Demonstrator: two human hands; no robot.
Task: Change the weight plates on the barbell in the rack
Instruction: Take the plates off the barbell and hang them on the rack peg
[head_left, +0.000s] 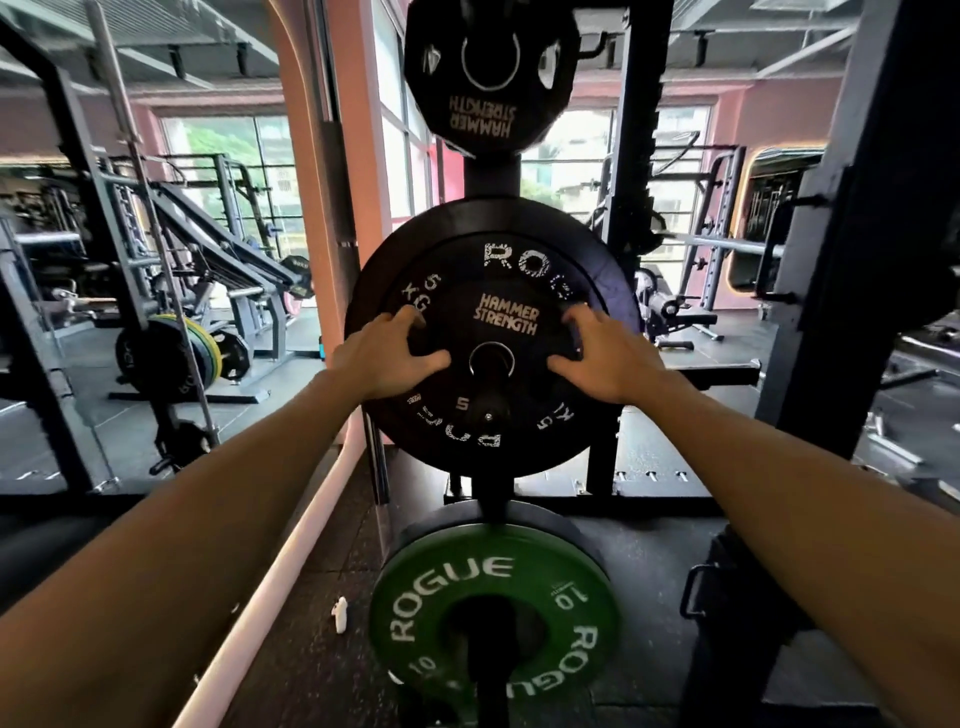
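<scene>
Both hands grip small black round "HAMMER STRENGTH" plate (506, 343) on storage peg, over big black "ROGUE 5 KG" bumper plate (415, 431): left hand (387, 358) & right hand (605, 358), fingers curled on its edges. Green "ROGUE 10" plate (493, 587) on peg below.

The small Hammer Strength plate (501, 353) covers the middle of the black Rogue plate (597, 436), breaking its lettering. Above it, another Hammer Strength plate (483, 104) is cut by the top edge.

Two hands (392, 358) (605, 361), four plates (506, 312) (491, 449) (491, 603) (491, 78)
</scene>
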